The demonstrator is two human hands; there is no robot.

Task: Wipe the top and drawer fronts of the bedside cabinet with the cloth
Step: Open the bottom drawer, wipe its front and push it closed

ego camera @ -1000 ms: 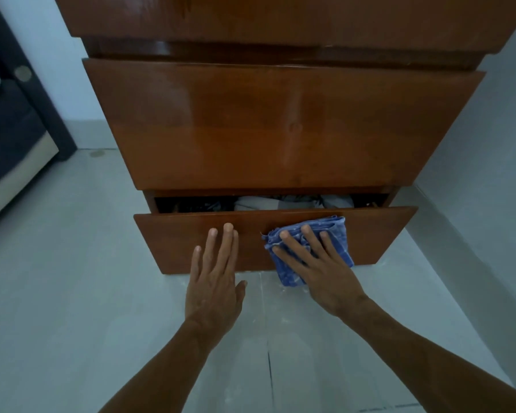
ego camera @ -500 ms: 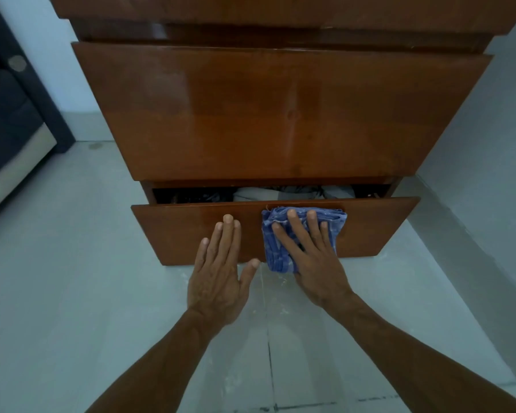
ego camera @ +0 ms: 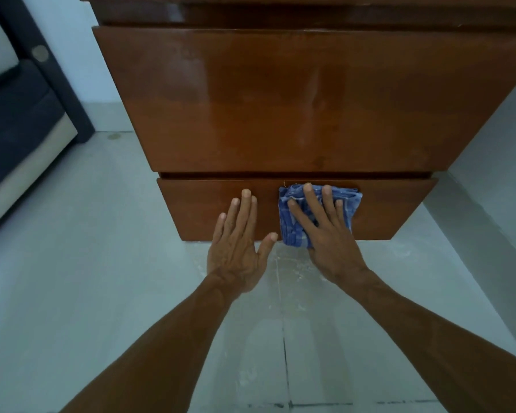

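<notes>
Bedside cabinet of glossy reddish-brown wood is filling the upper middle of the head view, standing on a pale tiled floor close to a light wall on its right. The person's left hand is lying flat and spread against the bottom drawer front, fingers straight and together, thumb angled out to the right, holding nothing. The right hand is also lying flat with its fingers splayed wide, pressing a folded blue checked cloth against the same drawer front just right of centre. The cloth is reaching up to the drawer's top edge and down nearly to its bottom edge; the thumb seems to be tucked along the cloth's lower left side, though the fold is hiding it in part. The two hands are sitting near each other, the left thumb tip almost touching the cloth's lower corner.

The bottom drawer is showing only a thin dark gap beneath the larger upper drawer front, whose polished face is carrying soft, streaky reflections. Above it a narrow recessed band and the underside of the cabinet top are just entering the view. At far left, a dark upholstered bed frame is standing well apart from the cabinet.
</notes>
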